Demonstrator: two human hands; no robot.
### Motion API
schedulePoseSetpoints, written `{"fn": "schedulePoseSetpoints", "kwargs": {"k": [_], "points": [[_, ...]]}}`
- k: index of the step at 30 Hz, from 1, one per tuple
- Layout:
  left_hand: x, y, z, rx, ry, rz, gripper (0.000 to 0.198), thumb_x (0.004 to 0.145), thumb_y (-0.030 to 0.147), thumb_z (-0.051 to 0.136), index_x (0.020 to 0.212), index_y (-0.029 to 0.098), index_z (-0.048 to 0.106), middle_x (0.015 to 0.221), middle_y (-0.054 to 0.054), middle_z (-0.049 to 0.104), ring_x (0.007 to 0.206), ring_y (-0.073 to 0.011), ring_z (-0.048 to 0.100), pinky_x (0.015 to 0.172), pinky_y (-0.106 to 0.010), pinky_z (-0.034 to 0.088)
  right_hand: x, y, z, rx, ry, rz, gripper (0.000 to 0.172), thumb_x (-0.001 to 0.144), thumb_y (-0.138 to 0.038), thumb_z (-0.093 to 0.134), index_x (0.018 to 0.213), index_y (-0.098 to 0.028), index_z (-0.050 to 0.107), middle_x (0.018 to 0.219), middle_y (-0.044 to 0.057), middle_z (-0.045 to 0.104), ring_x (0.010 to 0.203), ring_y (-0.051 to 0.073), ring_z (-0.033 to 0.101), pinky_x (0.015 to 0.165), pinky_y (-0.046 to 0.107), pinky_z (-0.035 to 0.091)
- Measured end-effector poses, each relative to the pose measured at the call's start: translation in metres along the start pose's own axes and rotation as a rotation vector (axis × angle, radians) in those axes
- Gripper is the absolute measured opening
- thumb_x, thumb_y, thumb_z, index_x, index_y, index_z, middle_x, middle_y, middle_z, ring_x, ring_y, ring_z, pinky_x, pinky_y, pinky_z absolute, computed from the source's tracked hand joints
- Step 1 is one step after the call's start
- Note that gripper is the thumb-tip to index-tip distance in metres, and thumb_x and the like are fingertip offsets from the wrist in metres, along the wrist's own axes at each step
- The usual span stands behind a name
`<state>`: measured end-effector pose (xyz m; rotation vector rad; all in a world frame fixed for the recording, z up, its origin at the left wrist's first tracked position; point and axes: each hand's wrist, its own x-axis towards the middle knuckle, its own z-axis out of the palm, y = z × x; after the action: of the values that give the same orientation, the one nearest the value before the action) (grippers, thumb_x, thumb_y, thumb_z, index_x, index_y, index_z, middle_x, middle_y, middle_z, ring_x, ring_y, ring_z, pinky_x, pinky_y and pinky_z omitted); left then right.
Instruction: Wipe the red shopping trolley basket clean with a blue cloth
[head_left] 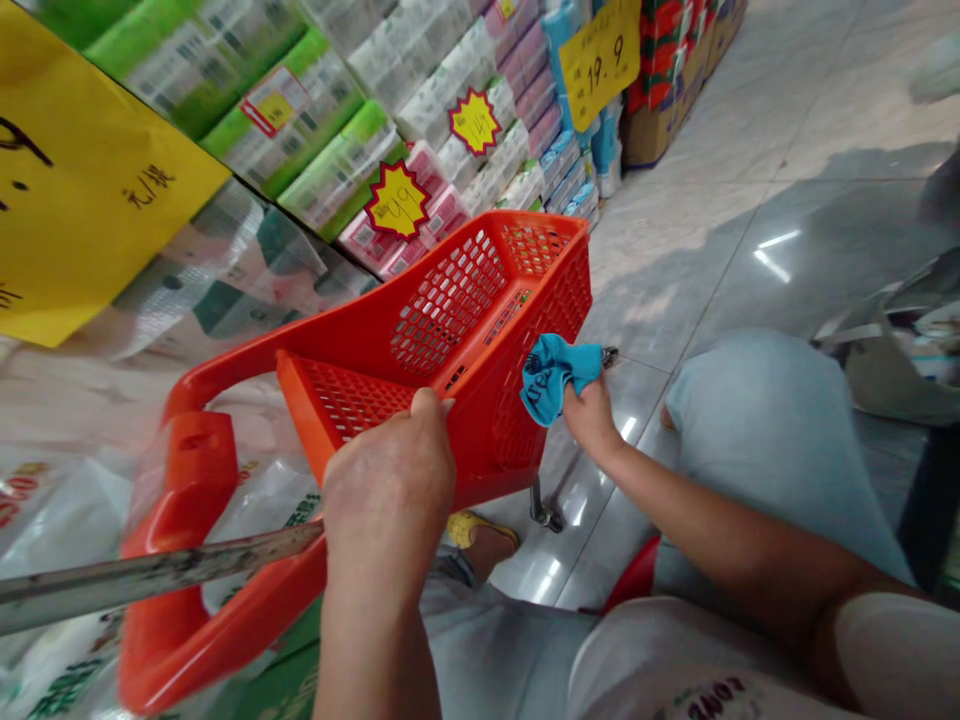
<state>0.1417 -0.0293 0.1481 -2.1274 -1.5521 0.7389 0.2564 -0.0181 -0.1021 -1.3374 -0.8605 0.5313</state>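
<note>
A red plastic shopping cart [480, 365] with perforated sides fills the middle of the view, slanted, its looped handle toward the lower left. My left hand [394, 485] is closed on the cart's near upper rim, thumb on top; its other fingers are hidden. In my right hand [592, 410] is a bunched blue cloth [555, 375] with dark lettering, pinched between the fingers against or just beside the cart's outer side wall. A scuffed grey metal bar [161, 580] runs from the left edge to behind my left wrist; its far end is hidden.
Stacked tissue packs [420, 80] with yellow price signs [600, 62] line the far left. A person's foot in a yellow shoe [480, 530] is below the cart, near a caster [551, 515]. On the right, a grey bag [900, 350] rests above the tiled floor [720, 230].
</note>
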Motion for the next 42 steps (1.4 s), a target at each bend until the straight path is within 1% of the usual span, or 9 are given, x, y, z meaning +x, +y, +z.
{"fn": "schedulePoseSetpoints", "kwargs": {"k": [4, 7, 14, 19, 25, 30, 33, 37, 42], "points": [[0.0, 0.002, -0.004, -0.012, -0.039, -0.018, 0.041, 0.102, 0.032, 0.018, 0.104, 0.02, 0.058, 0.078, -0.014, 0.073, 0.078, -0.0364, 0.074, 0.06, -0.039, 0.051, -0.034, -0.012, 0.01, -0.206, -0.106, -0.258, 0.057, 0.093, -0.035, 0.052, 0.144, -0.013, 0.044, 0.149, 0.021, 0.044, 0.141, 0.032, 0.039, 0.116, 0.056, 0.034], [-0.001, 0.003, -0.005, 0.016, -0.009, -0.015, 0.042, 0.102, 0.031, 0.017, 0.106, 0.019, 0.058, 0.077, -0.014, 0.072, 0.079, -0.0362, 0.074, 0.061, -0.039, 0.051, -0.03, -0.001, 0.015, -0.321, -0.112, -0.293, 0.061, 0.091, -0.044, 0.061, 0.144, -0.019, 0.047, 0.157, 0.017, 0.035, 0.146, 0.036, 0.028, 0.116, 0.061, 0.03], [0.003, 0.006, -0.007, 0.011, -0.006, -0.023, 0.044, 0.102, 0.03, 0.017, 0.106, 0.018, 0.059, 0.074, -0.015, 0.071, 0.076, -0.036, 0.074, 0.058, -0.037, 0.049, -0.014, 0.027, 0.023, -0.167, 0.014, -0.285, 0.059, 0.082, -0.015, 0.054, 0.14, -0.021, 0.045, 0.132, 0.015, 0.051, 0.123, 0.029, 0.052, 0.108, 0.052, 0.045], [0.004, 0.006, -0.005, 0.026, -0.005, -0.021, 0.046, 0.102, 0.031, 0.016, 0.105, 0.018, 0.059, 0.075, -0.016, 0.071, 0.076, -0.0367, 0.073, 0.058, -0.037, 0.048, -0.06, 0.004, 0.026, -0.094, -0.264, -0.357, 0.072, 0.068, -0.006, 0.056, 0.137, -0.024, 0.046, 0.134, 0.013, 0.046, 0.127, 0.028, 0.051, 0.105, 0.047, 0.048], [0.001, 0.007, -0.002, 0.073, 0.034, -0.021, 0.044, 0.102, 0.031, 0.016, 0.104, 0.019, 0.058, 0.075, -0.015, 0.071, 0.075, -0.0339, 0.073, 0.058, -0.035, 0.048, -0.026, 0.005, 0.015, 0.104, -0.039, 0.046, 0.047, 0.071, -0.018, 0.055, 0.118, -0.02, 0.057, 0.111, 0.009, 0.062, 0.107, 0.025, 0.061, 0.101, 0.045, 0.05], [0.0, 0.006, 0.0, 0.073, 0.027, 0.004, 0.044, 0.102, 0.032, 0.015, 0.105, 0.019, 0.057, 0.073, -0.014, 0.07, 0.073, -0.0342, 0.072, 0.055, -0.034, 0.046, -0.001, -0.002, -0.004, 0.5, -0.357, 0.438, 0.031, 0.081, -0.04, 0.054, 0.1, -0.02, 0.067, 0.091, 0.004, 0.071, 0.086, 0.023, 0.068, 0.082, 0.04, 0.058], [0.0, 0.006, -0.001, 0.07, 0.022, -0.016, 0.043, 0.102, 0.03, 0.015, 0.105, 0.019, 0.057, 0.074, -0.013, 0.07, 0.075, -0.0334, 0.073, 0.057, -0.034, 0.047, 0.006, 0.004, -0.005, 0.351, -0.276, 0.3, 0.032, 0.087, -0.044, 0.054, 0.107, -0.022, 0.065, 0.091, 0.005, 0.07, 0.089, 0.023, 0.066, 0.084, 0.043, 0.058], [0.001, 0.007, -0.002, 0.062, 0.015, -0.026, 0.043, 0.103, 0.032, 0.014, 0.101, 0.02, 0.056, 0.073, -0.012, 0.07, 0.075, -0.0326, 0.073, 0.058, -0.034, 0.048, 0.002, 0.017, 0.002, -0.094, -0.047, -0.001, 0.052, 0.087, -0.032, 0.058, 0.137, -0.02, 0.051, 0.128, 0.015, 0.059, 0.121, 0.028, 0.058, 0.102, 0.05, 0.051], [0.002, 0.004, 0.003, 0.051, 0.056, -0.007, 0.043, 0.102, 0.031, 0.014, 0.099, 0.021, 0.055, 0.071, -0.012, 0.069, 0.073, -0.0337, 0.073, 0.057, -0.036, 0.05, -0.038, 0.005, 0.008, -0.345, -0.153, -0.335, 0.077, 0.089, -0.015, 0.051, 0.159, -0.027, 0.021, 0.162, 0.016, 0.022, 0.149, 0.031, 0.031, 0.114, 0.052, 0.043]]}}
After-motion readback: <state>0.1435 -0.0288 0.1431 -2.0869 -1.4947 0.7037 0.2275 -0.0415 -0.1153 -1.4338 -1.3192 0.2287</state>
